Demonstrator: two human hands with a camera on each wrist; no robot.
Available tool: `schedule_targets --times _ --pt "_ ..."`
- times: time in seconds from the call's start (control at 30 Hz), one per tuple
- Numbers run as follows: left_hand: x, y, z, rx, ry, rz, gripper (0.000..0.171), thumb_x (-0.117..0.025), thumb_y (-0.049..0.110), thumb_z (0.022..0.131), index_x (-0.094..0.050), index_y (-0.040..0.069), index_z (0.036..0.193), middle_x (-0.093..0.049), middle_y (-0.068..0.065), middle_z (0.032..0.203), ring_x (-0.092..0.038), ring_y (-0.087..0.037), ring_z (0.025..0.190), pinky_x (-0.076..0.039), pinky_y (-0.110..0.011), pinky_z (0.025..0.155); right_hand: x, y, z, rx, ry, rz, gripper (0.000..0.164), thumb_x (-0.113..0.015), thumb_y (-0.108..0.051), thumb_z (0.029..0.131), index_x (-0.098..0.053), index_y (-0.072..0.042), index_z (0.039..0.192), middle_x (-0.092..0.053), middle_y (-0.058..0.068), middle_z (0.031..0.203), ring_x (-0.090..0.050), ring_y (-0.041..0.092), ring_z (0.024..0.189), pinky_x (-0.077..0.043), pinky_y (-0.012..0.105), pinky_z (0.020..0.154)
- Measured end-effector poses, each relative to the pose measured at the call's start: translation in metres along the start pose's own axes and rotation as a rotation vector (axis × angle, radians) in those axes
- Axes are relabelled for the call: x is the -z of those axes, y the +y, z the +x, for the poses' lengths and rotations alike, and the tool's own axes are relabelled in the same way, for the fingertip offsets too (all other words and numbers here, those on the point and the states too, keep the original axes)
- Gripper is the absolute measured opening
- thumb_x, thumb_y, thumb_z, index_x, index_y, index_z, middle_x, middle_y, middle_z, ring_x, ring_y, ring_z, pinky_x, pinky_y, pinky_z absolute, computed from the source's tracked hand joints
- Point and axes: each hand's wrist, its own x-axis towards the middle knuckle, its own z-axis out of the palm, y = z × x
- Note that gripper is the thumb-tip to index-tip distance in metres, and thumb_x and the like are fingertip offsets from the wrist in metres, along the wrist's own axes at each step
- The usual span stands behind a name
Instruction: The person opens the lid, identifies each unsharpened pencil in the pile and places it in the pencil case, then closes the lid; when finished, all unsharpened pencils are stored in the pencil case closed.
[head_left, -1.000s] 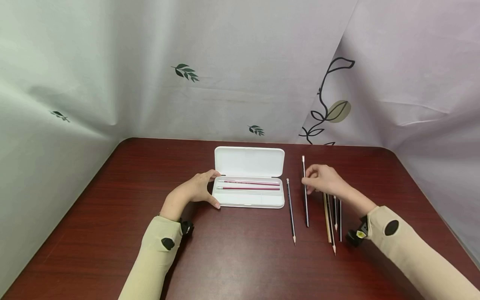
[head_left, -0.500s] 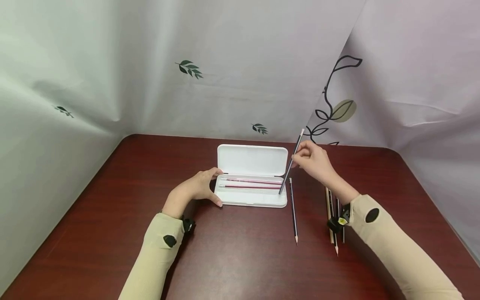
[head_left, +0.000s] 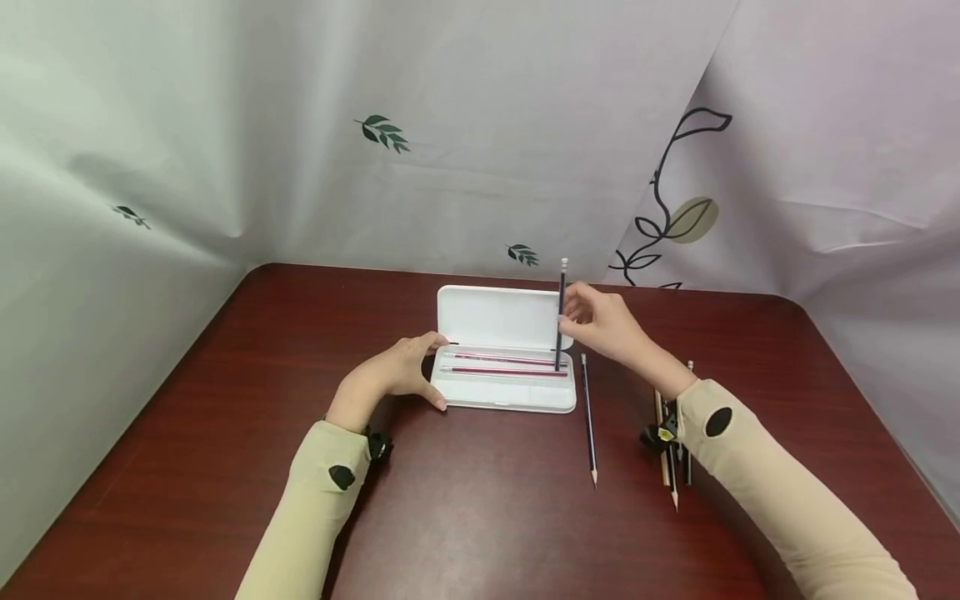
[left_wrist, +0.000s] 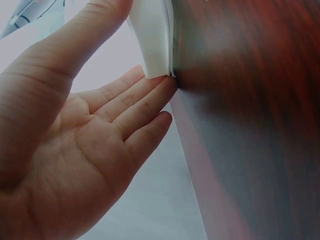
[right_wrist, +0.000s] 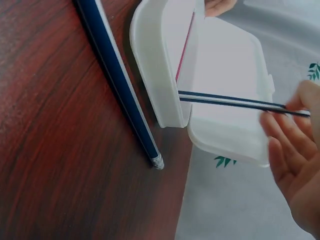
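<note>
A white pencil case [head_left: 506, 396] lies on the table with its lid [head_left: 491, 317] raised at the back. Two red-striped pencils [head_left: 506, 372] lie lengthwise in its tray. My left hand [head_left: 386, 375] holds the case's left end, thumb at the front corner and fingers at the back. My right hand [head_left: 603, 321] pinches a dark blue striped pencil [head_left: 560, 321] nearly upright, eraser end up, its lower end inside the case's right end. In the right wrist view, the held pencil [right_wrist: 225, 102] crosses the tray's edge. The right hand's outer fingers are loosely bent.
Another dark blue pencil [head_left: 589, 425] lies on the table right of the case, its point toward the front. Several more pencils [head_left: 672, 475] lie farther right, partly hidden beneath my right wrist. A patterned cloth [head_left: 465, 167] hangs behind the dark red table [head_left: 465, 517].
My right hand has lifted the dark blue pencil off the table on the right, carried it left over the case and turned it nearly upright. The left hand stays at the case.
</note>
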Motion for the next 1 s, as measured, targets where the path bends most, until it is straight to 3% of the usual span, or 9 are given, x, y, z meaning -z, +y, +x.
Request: schedule_targets --times 0.2,0.43,0.6,0.8,1.0 --pt "0.0 0.001 0.001 -0.004 -0.003 0.012 0.093 -0.09 0.03 0.057 -0.041 0.002 0.13 -0.051 -0.02 0.133 -0.045 -0.03 0.127 -0.036 -0.043 0.103 -0.005 0.003 0.001 0.072 -0.172 -0.028 0.017 -0.065 -0.012 0.084 -0.068 -0.008 0.099 -0.07 0.002 0.083 -0.065 0.014 0.076 -0.048 0.028 0.061" --pt "0.002 0.001 0.005 0.004 0.002 0.023 0.092 -0.09 0.029 0.057 -0.042 0.002 0.13 -0.051 -0.02 0.133 -0.045 -0.029 0.126 -0.036 -0.042 0.103 -0.015 0.0 0.005 0.109 -0.282 -0.041 0.023 -0.069 -0.013 0.083 -0.069 -0.005 0.105 -0.071 0.004 0.089 -0.065 0.015 0.081 -0.054 0.029 0.067" --pt "0.002 0.001 0.007 0.017 -0.001 0.018 0.093 -0.09 0.029 0.057 -0.041 0.002 0.131 -0.051 -0.02 0.133 -0.045 -0.029 0.127 -0.036 -0.042 0.103 -0.03 -0.002 0.008 0.178 -0.373 -0.143 0.021 -0.068 -0.014 0.084 -0.072 -0.009 0.103 -0.07 0.0 0.093 -0.063 0.011 0.079 -0.052 0.027 0.068" --pt "-0.002 0.005 0.008 0.04 -0.019 0.002 0.095 -0.09 0.03 0.057 -0.04 0.003 0.133 -0.05 -0.02 0.135 -0.043 -0.029 0.128 -0.035 -0.042 0.104 -0.044 -0.003 0.003 0.246 -0.437 -0.242 0.018 -0.067 -0.015 0.084 -0.073 -0.01 0.1 -0.07 -0.001 0.09 -0.062 0.008 0.076 -0.05 0.029 0.069" --pt "-0.004 0.006 0.009 0.04 -0.009 0.004 0.094 -0.09 0.03 0.056 -0.041 0.003 0.132 -0.051 -0.019 0.134 -0.045 -0.028 0.127 -0.036 -0.042 0.104 -0.045 -0.005 -0.002 0.252 -0.45 -0.249 0.015 -0.069 -0.014 0.084 -0.074 -0.011 0.098 -0.07 -0.002 0.088 -0.059 0.006 0.072 -0.049 0.028 0.066"
